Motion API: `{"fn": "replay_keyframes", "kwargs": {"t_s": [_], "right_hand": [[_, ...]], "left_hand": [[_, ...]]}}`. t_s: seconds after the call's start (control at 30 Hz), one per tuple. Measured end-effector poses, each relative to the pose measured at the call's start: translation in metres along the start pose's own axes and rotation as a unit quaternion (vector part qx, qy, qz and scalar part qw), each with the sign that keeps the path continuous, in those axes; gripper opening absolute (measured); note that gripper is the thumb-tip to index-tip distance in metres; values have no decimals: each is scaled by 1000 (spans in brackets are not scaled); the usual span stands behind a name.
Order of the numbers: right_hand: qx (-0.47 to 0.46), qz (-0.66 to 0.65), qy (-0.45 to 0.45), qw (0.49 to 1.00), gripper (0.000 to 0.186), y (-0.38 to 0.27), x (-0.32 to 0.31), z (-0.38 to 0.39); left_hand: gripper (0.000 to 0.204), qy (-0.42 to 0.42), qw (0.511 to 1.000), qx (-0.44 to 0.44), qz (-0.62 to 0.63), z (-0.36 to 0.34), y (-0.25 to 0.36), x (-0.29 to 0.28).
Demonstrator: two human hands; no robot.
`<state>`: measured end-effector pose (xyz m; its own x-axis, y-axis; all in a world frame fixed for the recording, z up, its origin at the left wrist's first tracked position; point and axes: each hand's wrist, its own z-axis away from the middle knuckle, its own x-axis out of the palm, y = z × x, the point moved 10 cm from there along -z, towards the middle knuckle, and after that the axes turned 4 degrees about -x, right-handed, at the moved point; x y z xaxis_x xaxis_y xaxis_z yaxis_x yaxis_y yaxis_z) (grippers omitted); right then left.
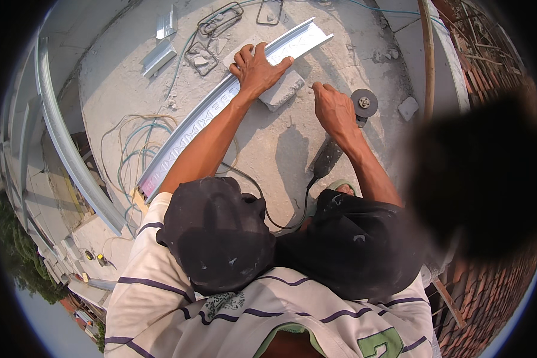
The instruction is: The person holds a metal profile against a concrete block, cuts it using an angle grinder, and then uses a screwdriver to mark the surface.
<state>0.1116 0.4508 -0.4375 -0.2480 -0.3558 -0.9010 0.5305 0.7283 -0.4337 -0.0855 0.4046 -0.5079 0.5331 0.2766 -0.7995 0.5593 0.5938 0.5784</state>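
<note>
My left hand point(256, 71) grips a long silver metal channel point(185, 134), which lies diagonally across a pale block point(283, 92) on the concrete. My right hand point(334, 113) is just right of the block, its fingers closed together, perhaps on a small thin item that I cannot make out. Under and beside that hand an angle grinder point(327, 156) with a dark disc point(364, 102) lies near my foot point(344, 188), its black cord looping toward my left.
Short channel offcuts point(158, 58), bent wire frames point(212, 25) and tangled cables point(134, 146) lie ahead and left. A long curved-looking channel point(62, 137) runs along the left. A wooden pole point(428, 53) and tiled roof point(498, 286) edge the right, partly behind a blurred dark shape.
</note>
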Motion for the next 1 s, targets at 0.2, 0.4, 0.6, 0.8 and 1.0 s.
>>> {"fn": "replay_keyframes", "kwargs": {"t_s": [0.2,0.4,0.6,0.8,1.0], "right_hand": [[-16,-4,96,995,11,-6,-22,-25],[-51,-19,109,993,10,-8,-18,-54],[-63,-10,111,992,11,-14,-14,-55],[-81,-3,100,992,11,-20,-13,-52],[-86,-6,118,989,9,-12,-6,-47]], "left_hand": [[103,4,1000,9,12,-4,14,-9],[103,11,1000,10,8,-7,12,-8],[104,21,1000,10,4,-6,11,-10],[102,20,1000,12,-1,-5,11,-10],[101,15,1000,18,-3,-3,14,-10]]}}
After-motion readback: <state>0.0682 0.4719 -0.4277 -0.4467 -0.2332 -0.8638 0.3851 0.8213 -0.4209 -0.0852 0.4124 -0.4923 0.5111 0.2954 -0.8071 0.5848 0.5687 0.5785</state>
